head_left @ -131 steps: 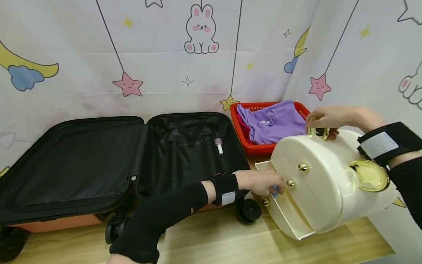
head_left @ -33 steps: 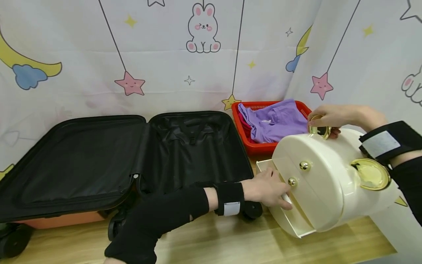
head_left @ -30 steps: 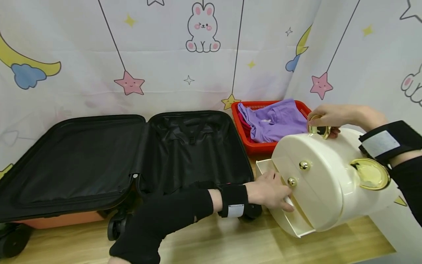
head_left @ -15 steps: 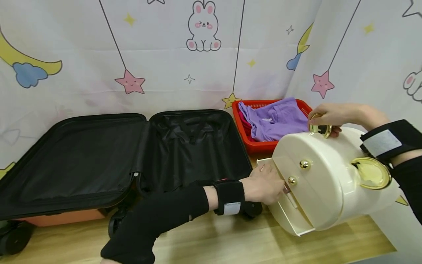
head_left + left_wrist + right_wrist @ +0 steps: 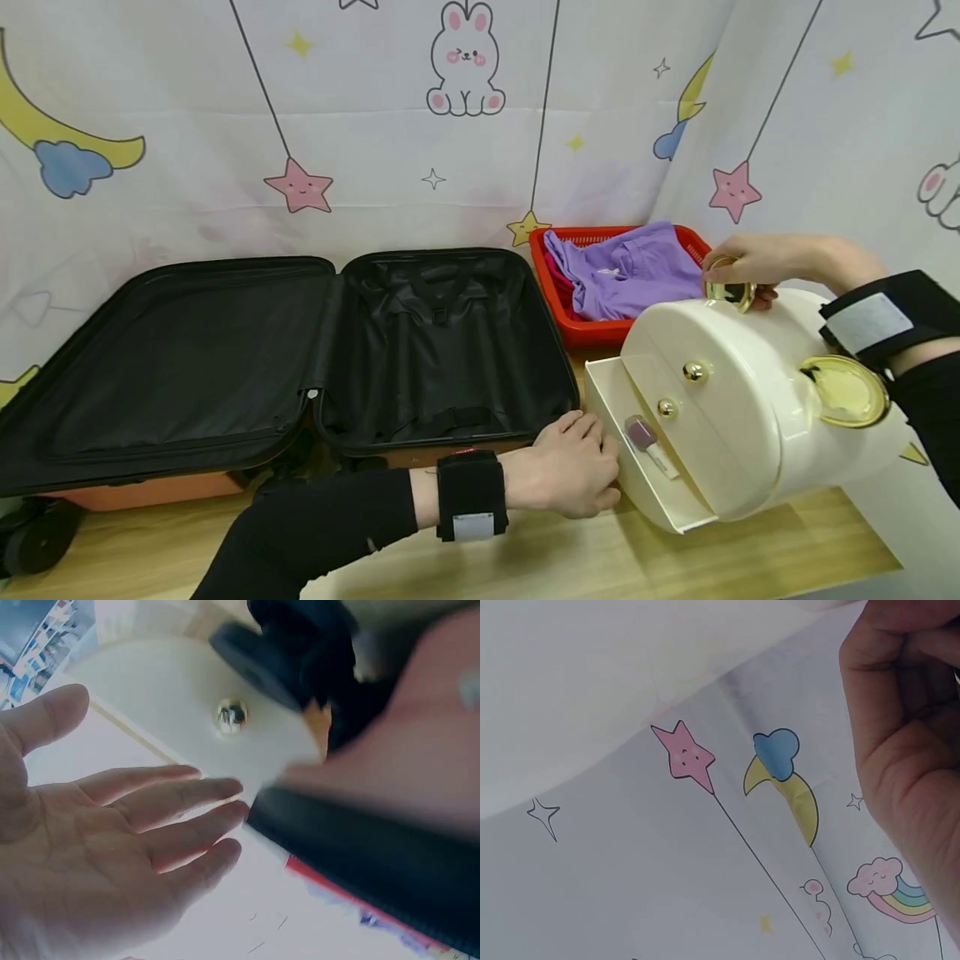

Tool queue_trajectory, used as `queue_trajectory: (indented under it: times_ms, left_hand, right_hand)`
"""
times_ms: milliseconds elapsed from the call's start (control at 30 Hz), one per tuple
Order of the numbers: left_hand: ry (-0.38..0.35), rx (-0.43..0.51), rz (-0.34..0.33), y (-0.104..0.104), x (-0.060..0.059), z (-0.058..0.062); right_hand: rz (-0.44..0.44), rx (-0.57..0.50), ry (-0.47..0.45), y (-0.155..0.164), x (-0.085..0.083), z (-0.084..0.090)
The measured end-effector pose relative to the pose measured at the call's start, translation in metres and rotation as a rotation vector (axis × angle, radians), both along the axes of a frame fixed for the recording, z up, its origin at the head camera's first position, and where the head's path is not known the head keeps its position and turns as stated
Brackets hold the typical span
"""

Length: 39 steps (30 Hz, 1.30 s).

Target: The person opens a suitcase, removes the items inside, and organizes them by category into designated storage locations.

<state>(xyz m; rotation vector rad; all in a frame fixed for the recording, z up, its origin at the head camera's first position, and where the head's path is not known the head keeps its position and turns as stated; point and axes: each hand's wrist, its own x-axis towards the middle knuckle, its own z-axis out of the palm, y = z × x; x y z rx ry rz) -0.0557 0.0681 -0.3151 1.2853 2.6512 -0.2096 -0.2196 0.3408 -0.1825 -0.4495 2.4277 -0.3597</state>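
Note:
A cream drum-shaped storage box point(image 5: 712, 400) with gold knobs stands tilted at the right, its lowest drawer point(image 5: 611, 396) pulled out. In that drawer lies a nail polish bottle point(image 5: 651, 442), purple with a white cap. Fingers curled, my right hand point(image 5: 753, 257) grips the gold handle point(image 5: 723, 292) on top of the box. Just outside the drawer front, beside the suitcase corner, is my left hand point(image 5: 573, 467). In the left wrist view the left hand point(image 5: 112, 840) is palm up, its fingers spread and holding nothing, with a gold knob point(image 5: 232, 716) beyond them.
An open suitcase point(image 5: 450, 358) with black lining spreads across the left and middle of the wooden table point(image 5: 540, 558). Behind the box sits a red basket point(image 5: 588, 335) with a folded purple garment point(image 5: 633, 271). A patterned curtain point(image 5: 375, 125) hangs at the back.
The nail polish bottle has gone from the suitcase into the drawer, released by my left hand. That hand has drawn back left, out of the drawer. My right hand keeps its grip.

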Motion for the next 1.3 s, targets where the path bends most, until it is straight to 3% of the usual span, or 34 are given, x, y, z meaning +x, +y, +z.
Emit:
queue_trajectory:
  times_ms: [167,333,567,767,1000,1200,1300]
  left_hand:
    - [0.000,0.002,0.017,0.003,-0.002,-0.017]
    - [0.061,-0.007,0.025,0.012,-0.003,-0.033]
    - [0.040,0.048,0.022,0.031,-0.004,-0.043]
    - [-0.034,0.069,0.030,0.055,-0.009,-0.047]
    - [0.010,0.085,0.053,0.080,-0.011,-0.052]
    - [0.087,0.120,0.025,0.068,-0.013,-0.048]
    - [0.088,0.177,-0.015,0.052,-0.017,-0.031]
  right_hand:
    - [-0.008,-0.004,-0.003,0.000,0.000,0.000]
    - [-0.028,0.015,-0.013,0.000,0.001,0.000]
    - [-0.049,0.021,-0.023,0.001,0.001,0.001]
    - [-0.054,0.034,-0.026,0.006,0.002,-0.001]
    - [-0.072,0.019,-0.018,0.009,0.004,0.000]
    - [-0.065,0.016,-0.008,0.007,0.004,0.003]
    - [-0.070,0.026,-0.015,0.007,0.003,0.006]
